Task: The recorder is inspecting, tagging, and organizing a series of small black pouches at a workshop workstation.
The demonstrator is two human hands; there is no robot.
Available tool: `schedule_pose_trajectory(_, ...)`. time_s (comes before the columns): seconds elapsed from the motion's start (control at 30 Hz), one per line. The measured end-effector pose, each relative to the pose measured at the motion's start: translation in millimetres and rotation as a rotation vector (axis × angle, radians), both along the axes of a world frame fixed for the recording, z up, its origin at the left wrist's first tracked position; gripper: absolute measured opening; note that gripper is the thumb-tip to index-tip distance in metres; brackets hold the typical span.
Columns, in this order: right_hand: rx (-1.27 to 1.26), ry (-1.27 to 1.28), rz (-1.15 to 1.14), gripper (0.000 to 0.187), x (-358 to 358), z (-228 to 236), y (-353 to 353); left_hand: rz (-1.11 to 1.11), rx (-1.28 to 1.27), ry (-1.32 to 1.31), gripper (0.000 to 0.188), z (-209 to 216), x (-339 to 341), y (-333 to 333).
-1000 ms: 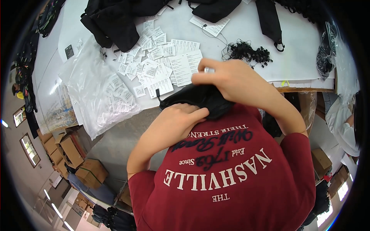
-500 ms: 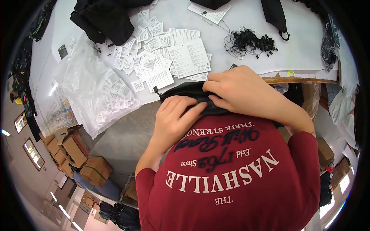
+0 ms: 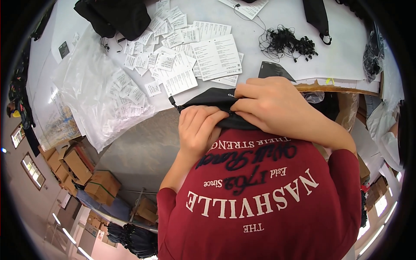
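Observation:
A black fabric pouch (image 3: 210, 96) with a small cord end at its left corner is bunched at the table's front edge, against my dark red shirt. My left hand (image 3: 198, 128) holds its left part, fingers curled over the top edge. On the other side, my right hand (image 3: 271, 104) pinches the fabric near the middle, its fingertips close to those of my left hand. What lies under the fingers is hidden. Just beyond the pouch sit stacked white printed sheets (image 3: 217, 56) and many loose white labels (image 3: 167, 60).
A clear plastic bag (image 3: 97, 91) with labels inside lies at the left edge of the white table. Black strings (image 3: 288, 43) form a tangled heap at right, near a dark flat piece (image 3: 274, 70). More black fabric (image 3: 115, 19) lies at the far left. Cardboard boxes (image 3: 103, 186) stand lower left.
More of the pouch's upper face shows above my hands. My right fingertips have shifted slightly on the fabric. The dark flat piece beyond my right hand is more exposed. The whole view has shifted slightly.

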State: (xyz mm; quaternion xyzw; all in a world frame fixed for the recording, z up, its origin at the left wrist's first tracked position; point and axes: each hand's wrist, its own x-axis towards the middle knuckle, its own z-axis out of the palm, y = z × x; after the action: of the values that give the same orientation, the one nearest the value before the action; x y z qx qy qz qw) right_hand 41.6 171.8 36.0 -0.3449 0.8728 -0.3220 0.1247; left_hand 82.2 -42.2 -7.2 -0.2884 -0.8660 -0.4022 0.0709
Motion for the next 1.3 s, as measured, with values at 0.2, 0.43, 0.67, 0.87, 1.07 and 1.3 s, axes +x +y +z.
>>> schedule_pose_trajectory(0.2, -0.015, -0.014, 0.067, 0.009, 0, 0, -1, 0.089, -0.012, 0.048, 0.029, 2, 7, 6)
schedule_pose_trajectory(0.43, -0.127, 0.019, 0.134, 0.011, 2, -6, 3, 0.078, -0.032, 0.009, 0.029, -2, 12, 8)
schedule_pose_trajectory(0.67, -0.128, -0.105, 0.11, 0.01, 2, -8, 5, 0.071, -0.019, -0.034, 0.03, 2, 11, 10)
schedule_pose_trajectory(0.87, -0.224, -0.95, -0.102, 0.058, -35, -20, 63, -0.143, -0.229, -0.398, 0.026, 29, -19, -2)
schedule_pose_trajectory(1.07, -0.187, -0.829, -0.088, 0.043, -2, -33, 81, -0.219, -0.015, -0.743, 0.022, 32, -39, -18)
schedule_pose_trajectory(1.3, -0.364, -0.986, -0.574, 0.052, 4, -26, 101, -0.339, -0.099, -0.84, 0.03, 46, -56, -10)
